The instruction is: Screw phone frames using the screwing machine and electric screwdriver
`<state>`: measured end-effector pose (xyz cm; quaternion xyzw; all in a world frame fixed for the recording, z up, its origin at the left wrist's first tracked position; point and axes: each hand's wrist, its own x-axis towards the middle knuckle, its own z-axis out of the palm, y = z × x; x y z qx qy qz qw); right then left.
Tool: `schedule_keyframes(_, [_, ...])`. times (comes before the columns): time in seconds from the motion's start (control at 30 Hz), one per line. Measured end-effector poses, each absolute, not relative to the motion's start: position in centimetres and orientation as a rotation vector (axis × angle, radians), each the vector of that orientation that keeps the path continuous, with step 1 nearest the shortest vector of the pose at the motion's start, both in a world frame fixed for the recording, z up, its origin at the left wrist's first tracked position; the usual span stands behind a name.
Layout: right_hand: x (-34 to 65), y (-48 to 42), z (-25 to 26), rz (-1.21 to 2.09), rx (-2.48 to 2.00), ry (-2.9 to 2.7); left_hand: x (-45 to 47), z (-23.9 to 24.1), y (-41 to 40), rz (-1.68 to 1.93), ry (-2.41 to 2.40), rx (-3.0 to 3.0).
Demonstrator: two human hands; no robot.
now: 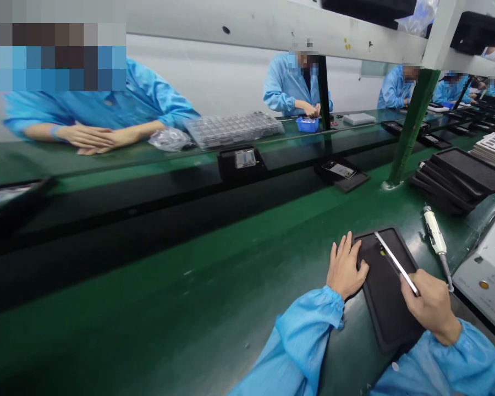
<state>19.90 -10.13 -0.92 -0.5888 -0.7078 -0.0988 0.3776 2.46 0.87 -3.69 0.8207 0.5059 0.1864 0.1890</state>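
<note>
1. Long green workbench point(214, 286) in a bright workroom, with a dark band point(107, 242) along it and co-workers point(280, 82) in blue smocks on the far side.
2. Left hand point(346, 269): fingers loosely spread, at the upper-left rim of a black tray point(390, 308). Light steadying at best, by the look of it; risk of skidding or skewing under a knock from the right.
3. Flat device point(396, 263): over the tray, tilted nearly edge-on, gripped only near the lower-right end. Risk of tipping or dropping onto the far end, from so one-sided a hold.
4. Right hand point(431, 300): pinching the device between thumb and fingers. Too loose, risk of slipping; too tight, risk of marking or flexing.
5. White corded driver point(435, 231): lying loose beyond the tray's right side. Risk of rolling, or of being dragged by a snagged cord point(446, 272).
6. Stacked black trays point(449, 187): unevenly fanned, with a possible slide after a bump.
7. Hard to make out, again from the left: blurred tray at the far left point(37, 192), cut off by the frame, contents unreadable.
8. Yellow speck point(382, 252) beside the device: on its underside or on the tray, cannot tell.
9. Broad faces of the device: mostly out of sight; contact between far end and tray uncertain.
10. Right fingertips: partly hidden. Pale control box point(490, 269): cut off at the right edge, markings too small to read.
</note>
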Motion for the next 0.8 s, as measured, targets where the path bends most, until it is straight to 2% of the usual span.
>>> schedule_keyframes(0.03, [19.8,-10.3,-0.9,-0.398,-1.497,-1.873,2.5,-3.7,0.9,0.53,1.423,2.31])
schedule_keyframes(0.1, [19.2,-10.7,-1.0,-0.49,-1.545,-1.982,2.4,-3.8,0.9,0.541,1.42,2.314])
schedule_keyframes(0.27, [19.2,-12.0,-1.5,-0.155,-1.613,-2.041,2.3,-4.1,1.1,0.583,1.423,2.294])
schedule_keyframes(0.4, [22.2,-13.4,-1.7,-0.064,-1.905,-1.618,2.5,-3.7,1.1,0.59,1.55,2.239])
schedule_keyframes(0.53, [24.7,-15.6,-3.4,0.349,-2.108,-1.287,2.3,-3.0,-1.1,0.462,1.658,2.186])
schedule_keyframes(0.67, [23.8,-17.2,-5.3,0.877,-1.962,-1.048,1.0,-3.5,-4.7,0.439,1.403,2.118])
schedule_keyframes(0.8, [20.7,-17.4,-5.1,0.976,-1.8,-0.859,-0.8,-3.4,-6.8,0.713,1.199,1.562])
